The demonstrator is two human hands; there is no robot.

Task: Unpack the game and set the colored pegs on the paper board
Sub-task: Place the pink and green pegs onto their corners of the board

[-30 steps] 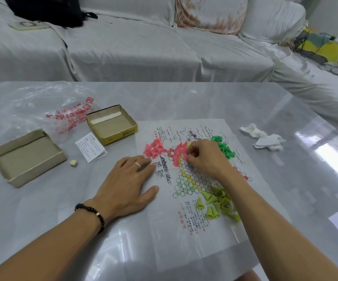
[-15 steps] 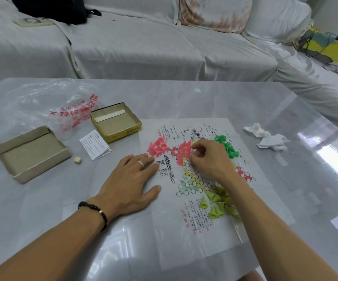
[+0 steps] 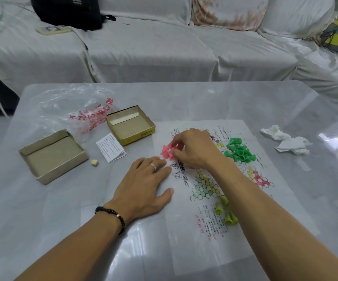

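**Pink pegs handled on the paper board**

The paper board (image 3: 184,250) is spread flat on the grey desk (image 3: 235,102), with a printed hexagon grid in its middle and text blocks around it. The left hand (image 3: 143,187) is laid flat with fingers straight, palm down, on the left part of the board; a ring is worn on one finger and a dark bead bracelet (image 3: 111,217) on the wrist. The right hand (image 3: 194,149) is reached across to the far left part of the board, its fingers curled down onto the cluster of pink pegs (image 3: 167,152); fingertips are seen touching the pegs, and a peg appears to be pinched between thumb and fingers, though the grip is partly hidden.

A heap of green pegs (image 3: 239,152) is seen lying on the far right part of the board, well apart from the pink ones. A few yellow-green pegs (image 3: 225,211) are lying on the near part of the grid, just beside the right forearm.

To the left of the board, two open cardboard box halves are placed: a yellow-sided one (image 3: 130,125) just beside the board's far left corner and a plain one (image 3: 52,156) further left. Between them a folded leaflet (image 3: 110,150) and a small die (image 3: 94,163) are found. A crumpled clear plastic bag (image 3: 72,110) with red print is lying behind the boxes. Crumpled white tissue (image 3: 286,141) is seen to the right of the board
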